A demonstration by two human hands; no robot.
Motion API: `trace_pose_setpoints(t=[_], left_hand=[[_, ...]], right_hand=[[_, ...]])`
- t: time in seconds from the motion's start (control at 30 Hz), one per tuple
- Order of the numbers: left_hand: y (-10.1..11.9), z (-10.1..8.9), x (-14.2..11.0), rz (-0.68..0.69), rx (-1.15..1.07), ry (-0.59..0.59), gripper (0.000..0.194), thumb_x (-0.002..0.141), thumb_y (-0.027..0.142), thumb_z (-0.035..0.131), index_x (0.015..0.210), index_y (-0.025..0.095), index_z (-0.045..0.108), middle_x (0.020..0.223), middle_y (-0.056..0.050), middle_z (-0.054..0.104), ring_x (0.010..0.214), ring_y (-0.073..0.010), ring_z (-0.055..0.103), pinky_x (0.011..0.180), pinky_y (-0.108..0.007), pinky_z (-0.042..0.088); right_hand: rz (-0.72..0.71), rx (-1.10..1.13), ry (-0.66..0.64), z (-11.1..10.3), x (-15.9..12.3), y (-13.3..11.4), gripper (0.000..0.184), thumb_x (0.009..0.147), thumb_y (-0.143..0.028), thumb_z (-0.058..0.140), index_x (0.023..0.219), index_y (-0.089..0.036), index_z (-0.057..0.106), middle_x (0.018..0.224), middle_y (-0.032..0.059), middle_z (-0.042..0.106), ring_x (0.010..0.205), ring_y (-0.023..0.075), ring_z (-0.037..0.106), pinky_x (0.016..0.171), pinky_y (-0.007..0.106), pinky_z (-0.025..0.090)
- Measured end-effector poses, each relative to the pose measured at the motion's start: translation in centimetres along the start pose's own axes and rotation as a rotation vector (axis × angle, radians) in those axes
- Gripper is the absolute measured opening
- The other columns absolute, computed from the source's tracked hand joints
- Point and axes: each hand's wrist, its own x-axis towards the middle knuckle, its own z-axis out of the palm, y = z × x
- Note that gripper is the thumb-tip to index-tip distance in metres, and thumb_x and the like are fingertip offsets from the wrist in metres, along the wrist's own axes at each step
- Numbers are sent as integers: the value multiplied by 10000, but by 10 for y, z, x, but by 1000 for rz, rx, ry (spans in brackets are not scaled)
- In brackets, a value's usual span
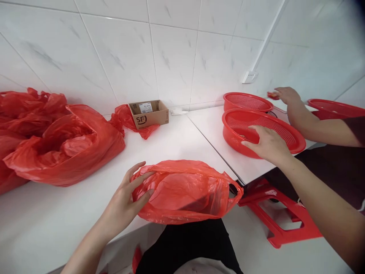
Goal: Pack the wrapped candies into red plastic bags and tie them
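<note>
A red plastic bag [182, 190] lies at the front edge of the white table with its mouth spread wide and a handle loop at its right end. My left hand [125, 198] is at the bag's left end, fingers apart and reaching over the rim into the mouth. To the right, my right hand [268, 142] is over the near rim of a red colander [262, 129], thumb and fingers apart. What lies in the colander is mostly hidden behind the hand and rim; a small piece shows near the thumb.
Full red bags [65, 148] stand at left. A small cardboard box [152, 114] rests on red plastic by the wall. Behind my colander is another colander [245, 102]. A co-worker's hand [288, 95] holds something small and reddish. A red stool [285, 217] stands below.
</note>
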Motion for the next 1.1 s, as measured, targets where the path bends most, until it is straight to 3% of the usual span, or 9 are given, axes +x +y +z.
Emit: trace_pose_setpoints(t=[0.1, 0.2, 0.43, 0.63, 0.77, 0.83, 0.9, 0.97, 1.1], left_hand=[[3, 1, 2, -20, -105, -52, 398, 895, 484, 516, 1275, 390, 587, 1535, 26, 325, 1389, -246, 371, 1140, -378, 323], [5, 2, 8, -44, -201, -54, 435, 891, 496, 516, 1282, 324, 598, 1475, -21, 430, 1355, -246, 419, 1151, -376, 303], [6, 7, 11, -130, -286, -13, 493, 867, 498, 544, 1280, 234, 601, 1424, -72, 502, 1264, -273, 511, 1110, -389, 361], [3, 9, 5, -201, -369, -77, 534, 856, 538, 561, 1312, 261, 565, 1435, -54, 517, 1297, -273, 490, 1113, -388, 359], [2, 9, 1, -267, -502, -158, 571, 847, 549, 581, 1337, 259, 533, 1424, -71, 539, 1237, -282, 555, 1050, -384, 437], [1, 11, 0, -336, -628, -229, 628, 837, 549, 602, 1377, 251, 486, 1359, -96, 597, 1117, -280, 637, 950, -383, 516], [0, 14, 2, -404, -785, -256, 654, 825, 515, 641, 1394, 243, 469, 1295, -103, 643, 1045, -266, 672, 904, -370, 542], [1, 19, 5, -455, -933, -173, 641, 801, 464, 688, 1369, 230, 506, 1267, -100, 661, 1036, -250, 678, 897, -336, 546], [1, 33, 12, -536, -1003, 184, 655, 743, 423, 736, 1344, 246, 543, 1241, -79, 677, 1054, -228, 675, 886, -293, 549]], right_hand=[[97, -262, -238, 12, 9, 28, 509, 872, -471, 523, 1303, -203, 551, 1166, 156, 670, 1059, 364, 616, 797, 454, 481], [91, -329, -260, 15, 7, 22, 431, 932, -459, 392, 1253, -254, 593, 1030, 120, 710, 922, 317, 656, 680, 380, 461], [-186, -265, -150, 8, -16, -66, 353, 935, -419, 421, 1171, -268, 635, 882, 77, 737, 776, 272, 678, 585, 321, 411], [-354, 195, -320, 13, -37, -117, 436, 871, -473, 580, 1283, -331, 563, 1103, 23, 720, 966, 243, 680, 748, 340, 501], [-323, 476, -337, 7, -12, -107, 393, 901, -557, 510, 1191, -310, 607, 1078, 24, 715, 963, 207, 671, 814, 340, 510], [-246, 427, -282, 7, 9, -94, 379, 910, -551, 490, 1134, -277, 628, 1072, 46, 707, 982, 216, 655, 841, 357, 501], [-192, 319, -336, 11, 30, -83, 391, 894, -530, 519, 1148, -251, 620, 1119, 73, 688, 1025, 235, 635, 868, 374, 492], [-209, 215, -518, 18, 45, -78, 474, 862, -505, 566, 1257, -242, 568, 1224, 98, 641, 1086, 262, 610, 888, 385, 484], [-409, 56, -818, 31, 61, -94, 727, 799, -477, 642, 1460, -322, 383, 1443, 105, 462, 1228, 316, 516, 933, 405, 451]])
